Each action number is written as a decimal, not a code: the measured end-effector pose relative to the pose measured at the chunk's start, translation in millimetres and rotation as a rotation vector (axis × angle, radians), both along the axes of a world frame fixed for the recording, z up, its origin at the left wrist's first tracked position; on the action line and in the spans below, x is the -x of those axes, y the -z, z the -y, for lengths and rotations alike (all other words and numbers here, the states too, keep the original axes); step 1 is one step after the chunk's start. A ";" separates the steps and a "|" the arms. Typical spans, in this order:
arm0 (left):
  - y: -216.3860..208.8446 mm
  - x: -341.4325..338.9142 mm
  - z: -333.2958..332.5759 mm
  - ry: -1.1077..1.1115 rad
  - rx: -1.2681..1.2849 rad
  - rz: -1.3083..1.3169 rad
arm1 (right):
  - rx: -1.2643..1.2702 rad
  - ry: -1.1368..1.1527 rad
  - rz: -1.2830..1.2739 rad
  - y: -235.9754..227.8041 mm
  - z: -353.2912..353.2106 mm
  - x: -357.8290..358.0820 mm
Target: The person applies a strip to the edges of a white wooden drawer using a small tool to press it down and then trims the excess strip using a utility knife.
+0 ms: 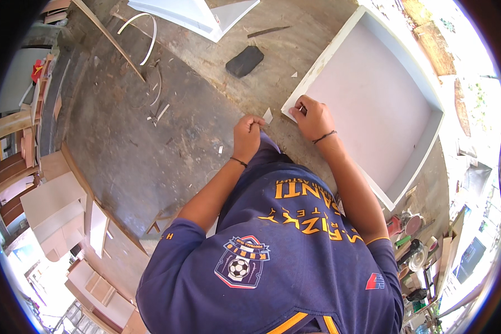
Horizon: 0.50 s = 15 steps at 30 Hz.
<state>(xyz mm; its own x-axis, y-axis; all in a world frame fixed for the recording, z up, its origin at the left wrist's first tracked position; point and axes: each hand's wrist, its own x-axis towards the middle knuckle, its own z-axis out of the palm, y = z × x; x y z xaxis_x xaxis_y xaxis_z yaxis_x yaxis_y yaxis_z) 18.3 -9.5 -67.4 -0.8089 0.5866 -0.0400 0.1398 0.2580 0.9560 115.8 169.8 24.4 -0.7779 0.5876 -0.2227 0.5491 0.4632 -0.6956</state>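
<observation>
**Fingers at the box's near corner**

Nearest, the left hand (246, 136) is closed, pinching something small I cannot make out. Just right, the right hand (313, 116) grips the near-left corner of the shallow white box (373, 100) on the dusty floor (150, 139). Judged: edge work; steady fingertip control needed. Farther off lies a dark block (244, 60).

Two hands up at the centre: the left hand (246, 136) and the right hand (313, 117), one dark wristband on each. One white open box (373, 100) at upper right. One dark block (245, 60) at top centre. One curved white strip (148, 39) at upper left. One white panel (195, 14) along the top edge. Small white scraps dot the floor (128, 145), too many and too tiny to count.
</observation>
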 end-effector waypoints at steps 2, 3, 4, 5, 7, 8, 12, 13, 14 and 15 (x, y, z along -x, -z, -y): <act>-8.4 -2.1 -5.4 0.039 0.020 0.073 | -0.006 0.002 0.042 0.3 -2.3 3.2; -11.9 -2.0 -7.3 0.080 0.047 0.129 | -0.027 0.000 0.055 0.6 -3.5 4.7; -15.5 -1.9 -9.4 0.122 0.074 0.186 | -0.047 -0.002 0.068 0.1 -4.8 7.0; -19.5 -2.4 -12.6 0.133 0.098 0.253 | -0.042 -0.043 0.136 -1.3 -8.9 11.3; -26.2 -4.7 -16.6 0.154 0.148 0.387 | -0.028 -0.125 0.270 -13.2 -12.2 23.3; -20.7 -6.5 -16.4 0.147 0.123 0.229 | -0.029 -0.137 0.265 -12.9 -9.6 24.7; -0.8 -6.1 -18.6 0.101 0.011 -0.287 | 0.007 -0.160 0.197 -3.2 -10.7 24.9; -0.1 -5.5 -19.4 0.088 -0.017 -0.385 | 0.030 -0.159 0.171 2.0 -13.8 21.9; 0.1 -6.0 -18.4 0.088 0.021 -0.175 | 0.075 -0.143 0.123 5.6 -17.6 16.7; -3.0 -7.1 -16.2 0.089 0.060 0.036 | 0.122 -0.127 0.076 7.2 -20.4 10.4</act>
